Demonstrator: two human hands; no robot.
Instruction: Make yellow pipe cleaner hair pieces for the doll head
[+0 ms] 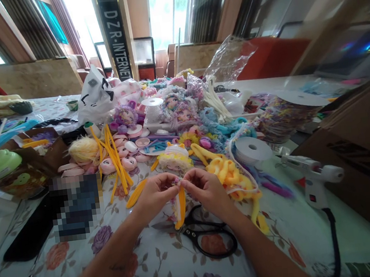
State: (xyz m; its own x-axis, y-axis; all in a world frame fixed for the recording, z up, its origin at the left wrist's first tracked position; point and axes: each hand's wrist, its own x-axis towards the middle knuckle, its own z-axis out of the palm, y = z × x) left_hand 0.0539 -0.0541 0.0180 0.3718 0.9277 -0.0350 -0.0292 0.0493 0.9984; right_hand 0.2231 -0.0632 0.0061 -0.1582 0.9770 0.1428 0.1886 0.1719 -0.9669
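My left hand (154, 194) and my right hand (203, 188) meet over the front of the table, thumbs and fingertips pinched together. Between them hangs a folded yellow chenille strip (181, 208), with thin multicoloured trim (175, 206) alongside it; the fingers hide its upper end. Black-handled scissors (216, 255) lie just below my right hand. Beyond the fingertips sits a doll head with a fluffy yellow-and-white cover (174, 158). Another yellow chenille piece (137, 194) lies beside my left hand, and a fuzzy yellow coil (232, 175) beside my right.
Long yellow chenille stems (117, 158) cross over several doll faces (129, 163). At right are a white spool (253, 149), a glue gun (315, 181) with its cord, and a cardboard box (358, 153). A blurred phone-like object (79, 210) lies left; doll parts and bags pile behind.
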